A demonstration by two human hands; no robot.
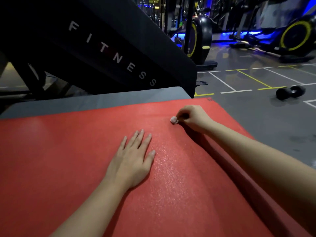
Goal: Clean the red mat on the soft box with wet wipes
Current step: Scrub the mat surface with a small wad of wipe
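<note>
The red mat (71, 159) covers most of the grey soft box (102, 100) and fills the lower frame. A stretch of the mat right of my left hand glistens. My left hand (131, 161) lies flat on the mat, fingers straight and spread. Further out near the mat's far right corner, my right hand (193, 118) pinches a small balled-up white wet wipe (174, 120) against the mat surface.
A black padded panel lettered FITNESS (112, 53) leans over the far side of the box. On the grey lined floor to the right lies a black dumbbell (290, 94). Exercise bikes (200, 38) with yellow-rimmed wheels stand at the back.
</note>
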